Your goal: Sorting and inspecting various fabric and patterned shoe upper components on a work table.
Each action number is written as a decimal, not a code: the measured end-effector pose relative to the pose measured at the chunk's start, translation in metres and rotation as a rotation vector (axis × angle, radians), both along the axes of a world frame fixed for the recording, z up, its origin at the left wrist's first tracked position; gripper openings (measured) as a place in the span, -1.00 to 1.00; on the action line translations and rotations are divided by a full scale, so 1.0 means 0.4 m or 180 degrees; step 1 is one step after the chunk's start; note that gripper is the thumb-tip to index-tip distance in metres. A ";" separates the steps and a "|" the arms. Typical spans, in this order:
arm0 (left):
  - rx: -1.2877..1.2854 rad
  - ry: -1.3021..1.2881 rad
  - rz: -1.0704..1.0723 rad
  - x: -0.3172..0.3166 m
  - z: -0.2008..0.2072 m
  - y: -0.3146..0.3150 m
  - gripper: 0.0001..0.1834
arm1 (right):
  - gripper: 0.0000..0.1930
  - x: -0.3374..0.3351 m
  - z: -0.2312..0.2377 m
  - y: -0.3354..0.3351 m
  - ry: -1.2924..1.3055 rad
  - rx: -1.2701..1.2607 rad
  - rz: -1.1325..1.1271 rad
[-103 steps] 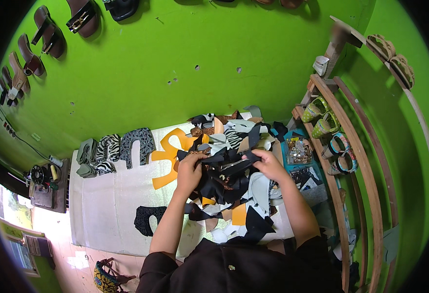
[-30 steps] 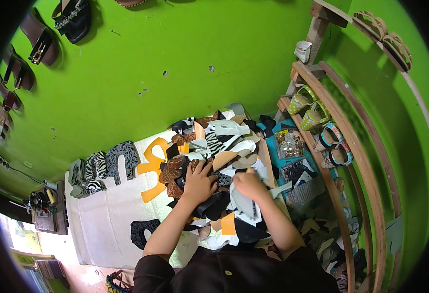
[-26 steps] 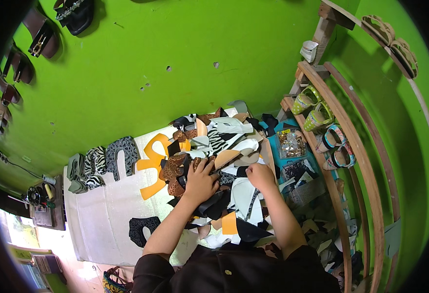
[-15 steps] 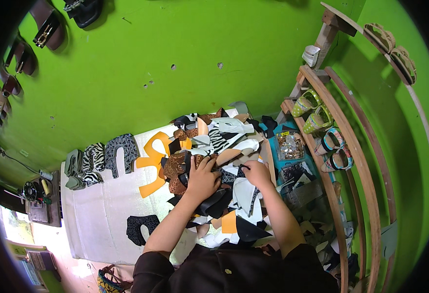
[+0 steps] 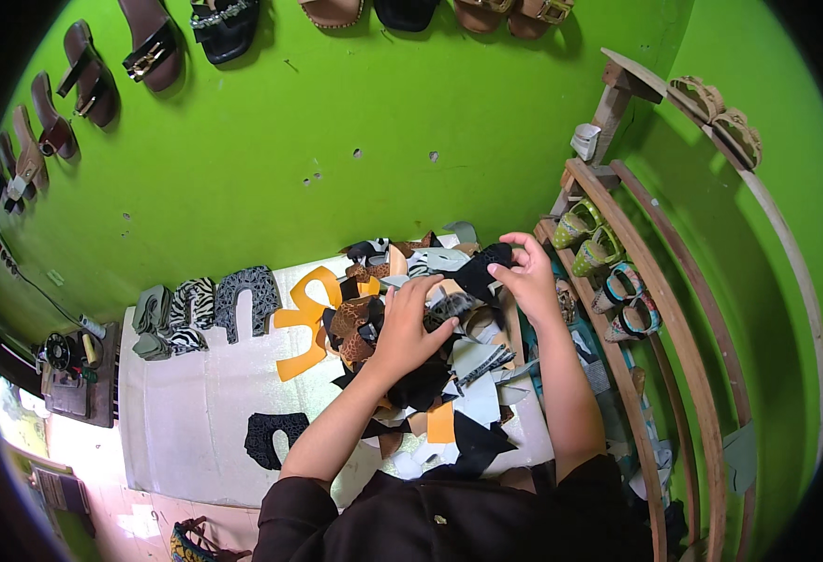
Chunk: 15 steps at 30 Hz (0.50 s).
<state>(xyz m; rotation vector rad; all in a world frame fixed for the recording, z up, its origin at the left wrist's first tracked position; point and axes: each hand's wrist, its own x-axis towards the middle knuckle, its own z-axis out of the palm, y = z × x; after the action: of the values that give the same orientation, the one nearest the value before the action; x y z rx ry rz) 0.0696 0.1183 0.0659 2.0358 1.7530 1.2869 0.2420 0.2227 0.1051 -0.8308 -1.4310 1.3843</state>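
In the head view, the black piece (image 5: 477,273) sits over the far edge of the scrap heap (image 5: 475,361); the right hand (image 5: 535,286) is nearer, pinching it between thumb and fingers, so it extends toward nine o'clock from that grip; its long axis seems to slant from eight to two, though its folds blur this; the left hand (image 5: 402,332) spreads thumb from fingers, apparently holding nothing, with the piece toward its two o'clock; the hands are apart.
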 end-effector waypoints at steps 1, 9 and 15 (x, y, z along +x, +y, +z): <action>-0.0020 -0.0301 -0.0158 -0.002 0.010 0.004 -0.36 | -0.60 -0.005 0.014 -0.009 0.0062 0.0074 0.0041; -0.0604 -0.2435 -0.0577 -0.018 0.035 -0.067 -0.76 | -0.73 -0.071 0.047 -0.173 0.0176 0.0253 0.0217; -0.0517 -0.2633 -0.0555 -0.130 -0.003 -0.180 -0.96 | -0.81 -0.084 0.046 -0.303 0.0570 0.0228 0.0342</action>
<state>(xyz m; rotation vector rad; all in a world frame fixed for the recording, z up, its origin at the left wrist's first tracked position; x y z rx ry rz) 0.0176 0.0464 0.0646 1.2391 1.2067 1.5472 0.2083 0.1014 0.1235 -0.5760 -1.3939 1.4410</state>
